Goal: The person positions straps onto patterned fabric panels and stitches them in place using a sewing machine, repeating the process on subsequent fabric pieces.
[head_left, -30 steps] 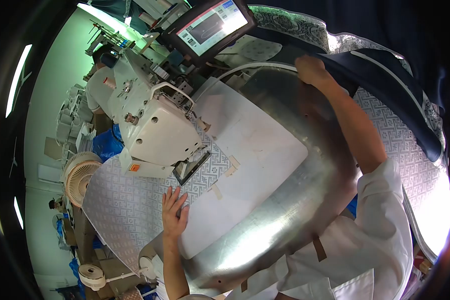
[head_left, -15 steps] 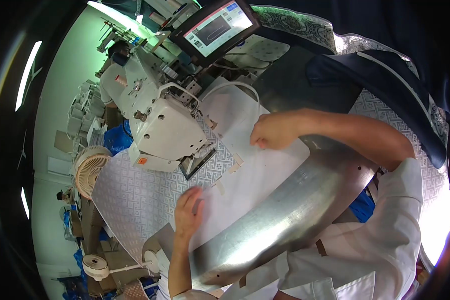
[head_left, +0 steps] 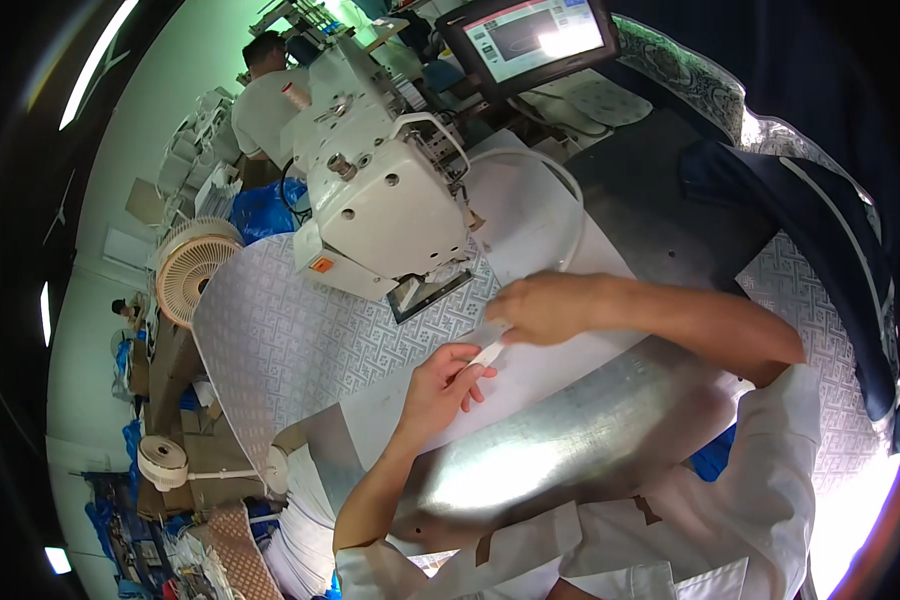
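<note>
Grip status, left hand (head_left: 438, 395): narrow, with the thumb and fingers pinching a pale strip (head_left: 487, 354). Our right hand (head_left: 542, 308) is at the right and far end of this strip, palm down, fingers curled inward; we cannot tell how firmly its fingertips close, since the back of the hand hides them. We locate the strip between the two hands, tilted, above a white sheet (head_left: 530, 385).

We find the white sheet on a metal counter (head_left: 540, 450), whose curved, shiny surface shows along the near side. Patterned fabric (head_left: 280, 340) lies to the left of the hands and reaches under the sewing machine head (head_left: 395, 200). Below that head, a dark-edged frame (head_left: 435, 300) sits over the fabric, to the far left of the right hand. We note a white cord (head_left: 578, 195) arching over the far part of the sheet, beyond the right hand.

At the far side, we see a lit monitor (head_left: 535, 42) tilted above the counter. Navy cloth (head_left: 805, 215) with a pale edging lies at the far right. At the left, we identify a round fan (head_left: 198, 268) and a blue bag (head_left: 268, 210); a person (head_left: 268, 110) in a pale shirt is behind the machine head.
</note>
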Tool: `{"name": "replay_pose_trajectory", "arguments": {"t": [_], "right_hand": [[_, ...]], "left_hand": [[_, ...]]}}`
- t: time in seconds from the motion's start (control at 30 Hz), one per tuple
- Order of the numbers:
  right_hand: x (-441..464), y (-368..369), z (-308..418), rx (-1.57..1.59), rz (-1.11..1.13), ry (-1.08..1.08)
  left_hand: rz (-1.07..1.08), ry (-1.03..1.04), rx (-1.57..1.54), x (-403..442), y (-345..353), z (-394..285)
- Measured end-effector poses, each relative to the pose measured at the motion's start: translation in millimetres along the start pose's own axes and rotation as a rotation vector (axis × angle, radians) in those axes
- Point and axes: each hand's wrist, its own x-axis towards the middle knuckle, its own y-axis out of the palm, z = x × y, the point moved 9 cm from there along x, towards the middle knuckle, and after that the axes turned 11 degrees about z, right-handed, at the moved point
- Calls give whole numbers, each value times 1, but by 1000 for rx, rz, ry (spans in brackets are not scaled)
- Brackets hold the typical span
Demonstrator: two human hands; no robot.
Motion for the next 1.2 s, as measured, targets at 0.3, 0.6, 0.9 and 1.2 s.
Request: {"name": "replay_pose_trajectory", "arguments": {"t": [0.3, 0.6, 0.9, 1.2], "right_hand": [[-9, -8, -12, 44, -107, -190], [-16, -22, -6, -181, -338, -169], [-37, -62, -89, -287, -690, 106], [4, -69, -104, 88, -673, 21]], "left_hand": [[27, 34, -184, 3, -43, 9], [51, 48, -235, 49, -29, -9], [-529, 628, 1017, 55, -17, -66], [-562, 445, 1020, 69, -7, -58]]}}
